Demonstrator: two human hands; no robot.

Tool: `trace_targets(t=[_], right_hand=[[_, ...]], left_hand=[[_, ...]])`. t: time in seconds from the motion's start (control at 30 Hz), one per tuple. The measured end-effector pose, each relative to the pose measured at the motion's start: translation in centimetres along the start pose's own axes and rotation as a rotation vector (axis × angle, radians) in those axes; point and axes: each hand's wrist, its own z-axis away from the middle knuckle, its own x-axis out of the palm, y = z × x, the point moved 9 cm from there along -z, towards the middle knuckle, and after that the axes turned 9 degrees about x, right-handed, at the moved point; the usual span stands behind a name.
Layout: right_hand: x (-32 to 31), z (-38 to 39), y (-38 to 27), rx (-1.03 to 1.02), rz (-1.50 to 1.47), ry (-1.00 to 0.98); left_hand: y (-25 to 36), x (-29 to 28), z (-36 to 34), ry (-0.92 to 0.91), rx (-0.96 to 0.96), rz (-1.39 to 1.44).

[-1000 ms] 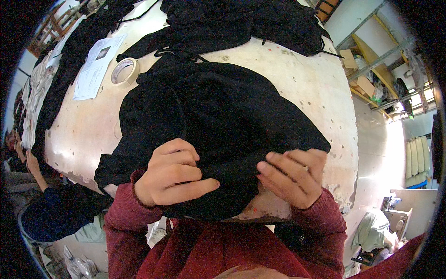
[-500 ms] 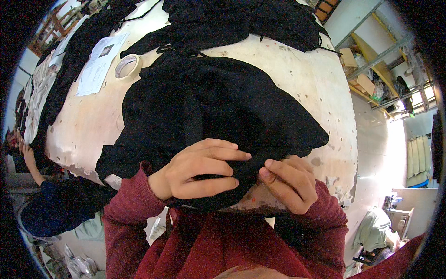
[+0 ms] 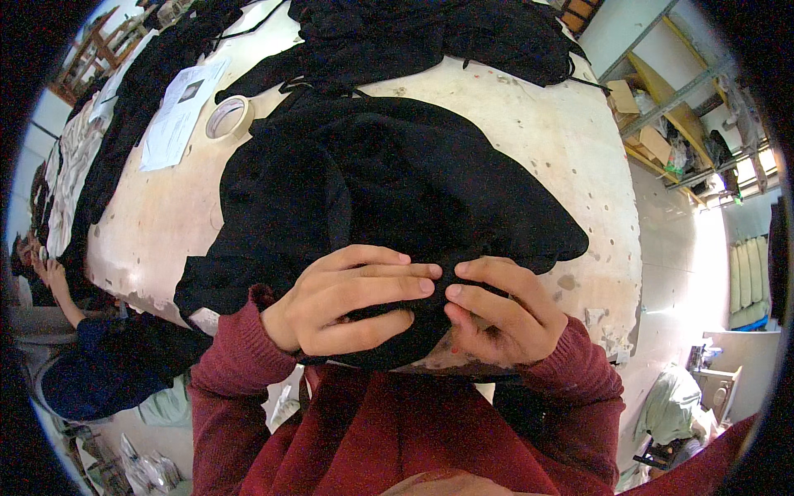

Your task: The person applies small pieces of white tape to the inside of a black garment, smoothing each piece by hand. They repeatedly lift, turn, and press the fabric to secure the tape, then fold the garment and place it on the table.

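A black garment (image 3: 397, 182) lies bunched on a pale worn table (image 3: 529, 116). Its near edge hangs over the table's front rim, right in front of me. My left hand (image 3: 347, 302) grips that near edge, fingers curled over the cloth. My right hand (image 3: 496, 310) pinches the same edge just to the right. The fingertips of both hands meet in the middle. Both forearms wear dark red knitted sleeves.
More black garments (image 3: 413, 33) are piled at the table's far side. A roll of tape (image 3: 229, 116) and a white sheet of paper (image 3: 178, 112) lie at the left. Another person (image 3: 50, 281) sits at the far left. Shelving (image 3: 678, 99) stands at the right.
My two hands have come together over the garment's near edge. The left hand slid right until its fingertips met the right hand's.
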Motion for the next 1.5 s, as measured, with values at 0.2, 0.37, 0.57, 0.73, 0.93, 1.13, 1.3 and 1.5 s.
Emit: trace_targets(t=[0.2,0.37,0.57,0.73,0.93,1.13,1.3,1.5], right_hand=[[-0.3,0.0,-0.1,0.001,0.077,-0.004],[0.2,0.3,-1.0,-0.145,0.164,-0.043],[-0.6,0.6,-2.4,-0.331,0.214,-0.013],[-1.5,-0.8,-0.7,-0.041,0.049,-0.012],[-0.6,-1.0,1.5,0.077,0.120,-0.015],[1.9,-0.5,5.3,0.425,0.281,-0.201],[5.1,0.2,8.3,0.443,0.372,-0.370],[1.5,2.8,8.8,0.466,0.353,-0.470]], left_hand=[[0.7,0.2,-0.5,-0.030,0.083,-0.099],[0.9,0.8,-0.7,0.006,0.106,-0.116],[0.3,1.1,-0.4,-0.008,0.071,-0.080],[-1.4,-0.1,0.1,0.109,0.018,0.035],[-2.2,-0.1,0.2,0.296,-0.048,-0.019],[-4.7,-1.6,1.7,0.217,-0.247,-0.419],[-11.5,-0.9,9.0,-0.055,-1.123,-0.535],[-12.8,6.5,5.5,-0.298,-0.775,-0.351]])
